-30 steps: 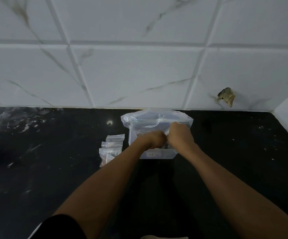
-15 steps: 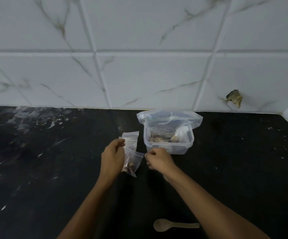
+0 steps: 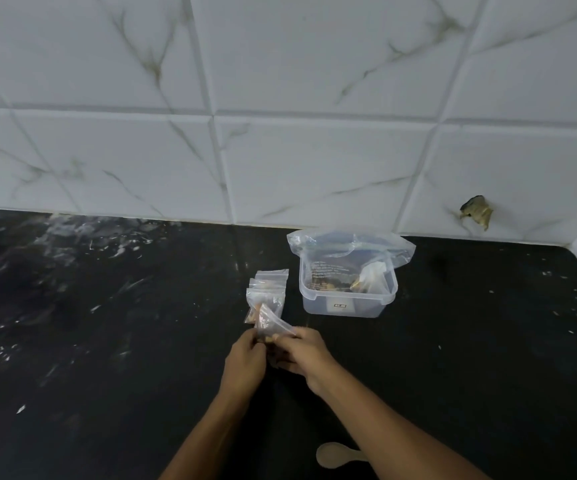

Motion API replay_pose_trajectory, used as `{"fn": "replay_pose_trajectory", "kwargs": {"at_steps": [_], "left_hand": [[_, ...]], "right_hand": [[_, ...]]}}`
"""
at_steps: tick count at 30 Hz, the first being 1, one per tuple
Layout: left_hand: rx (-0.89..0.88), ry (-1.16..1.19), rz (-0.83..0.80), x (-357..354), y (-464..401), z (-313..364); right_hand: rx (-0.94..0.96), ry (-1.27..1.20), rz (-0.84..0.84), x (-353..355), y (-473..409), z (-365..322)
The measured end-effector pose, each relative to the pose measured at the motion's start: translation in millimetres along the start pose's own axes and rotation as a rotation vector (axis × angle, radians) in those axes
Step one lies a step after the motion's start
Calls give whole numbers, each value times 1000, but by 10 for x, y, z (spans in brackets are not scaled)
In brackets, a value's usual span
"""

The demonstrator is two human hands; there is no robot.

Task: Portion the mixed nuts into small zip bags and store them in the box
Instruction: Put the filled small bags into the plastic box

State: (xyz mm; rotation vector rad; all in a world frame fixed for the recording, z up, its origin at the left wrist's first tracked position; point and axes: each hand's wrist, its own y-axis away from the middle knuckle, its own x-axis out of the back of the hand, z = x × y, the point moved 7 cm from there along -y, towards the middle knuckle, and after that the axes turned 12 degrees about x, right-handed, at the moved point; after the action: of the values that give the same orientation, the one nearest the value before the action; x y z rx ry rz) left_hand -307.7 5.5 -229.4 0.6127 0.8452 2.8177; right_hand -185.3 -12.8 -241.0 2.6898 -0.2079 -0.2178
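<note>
A small clear zip bag [image 3: 270,324] with a few nuts in it is held just above the black counter. My left hand [image 3: 245,360] and my right hand [image 3: 302,353] both pinch it at its lower end. Behind it lie several more small zip bags [image 3: 269,285] in a short pile. To their right stands the clear plastic box [image 3: 346,303], with a large plastic bag of mixed nuts [image 3: 349,251] sitting in it, its top open and spread over the rim.
A pale wooden spoon [image 3: 332,455] lies on the black counter [image 3: 107,341] near the bottom edge, partly under my right forearm. White marbled tiles form the wall behind. A side wall closes the counter at the far right.
Both hands left the box and came down to the left. My left hand picked a small bag up from the pile, and now both hands hold it nearer to me.
</note>
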Motion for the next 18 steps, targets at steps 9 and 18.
{"fn": "replay_pose_trajectory", "kwargs": {"at_steps": [9,18], "left_hand": [[-437,-57,18,-196,375,1115],[-420,-168,-185,-855,-12,1976]], "right_hand": [[238,178,49,464,143,-1138],[140,402,300,1334,-335,-1678]]}}
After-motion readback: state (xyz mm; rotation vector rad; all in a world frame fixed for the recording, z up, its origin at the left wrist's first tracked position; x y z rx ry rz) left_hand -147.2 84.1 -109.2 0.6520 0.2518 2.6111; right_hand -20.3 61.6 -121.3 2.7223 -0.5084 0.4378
